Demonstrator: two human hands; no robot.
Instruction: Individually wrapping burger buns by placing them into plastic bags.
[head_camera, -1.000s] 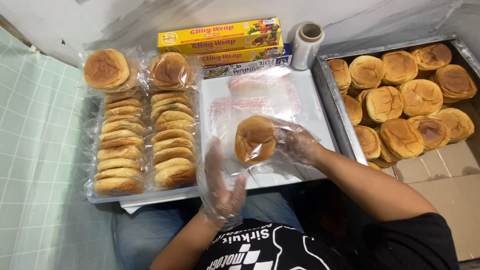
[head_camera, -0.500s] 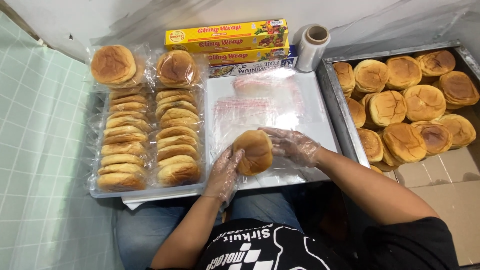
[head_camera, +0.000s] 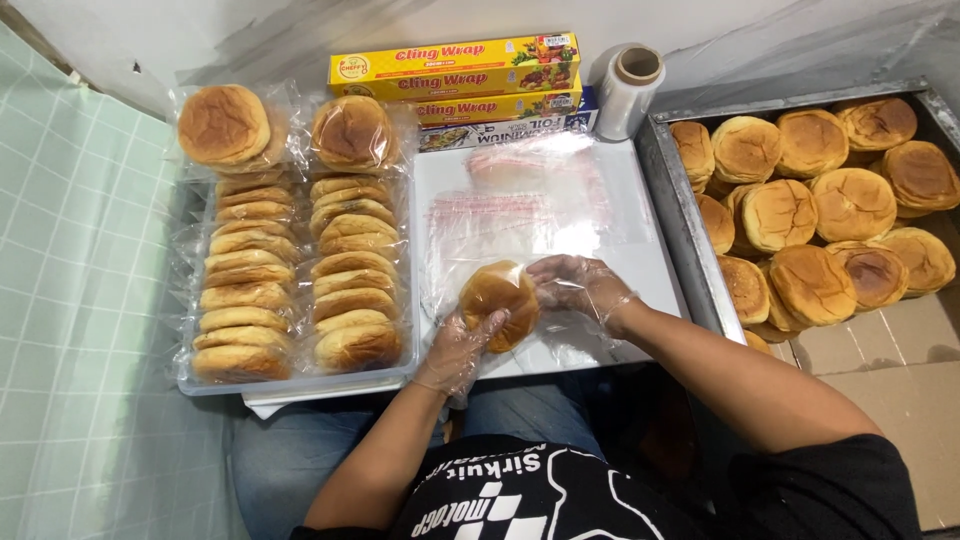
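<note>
A: Since the earlier frame, bun (head_camera: 498, 303) lowered toward desk (head_camera: 640, 215); left hand (head_camera: 462, 347) closed in.

B: Right hand (head_camera: 580, 287) and left fingers curl around it. Keep bag mouth wide, slide gently.

Two long yellow wrap boxes (head_camera: 455, 65) stacked at the wall; blue foil box (head_camera: 510, 127) beneath them. Clear film roll (head_camera: 627, 90) upright just right. Clear bags (head_camera: 510, 205) flat on white tray. Bagged buns (head_camera: 290, 270), two rows, left.

The metal tray (head_camera: 690, 225) of buns runs off the right edge, and the left hand (head_camera: 462, 347) hides the held bun's (head_camera: 497, 300) lower side.
</note>
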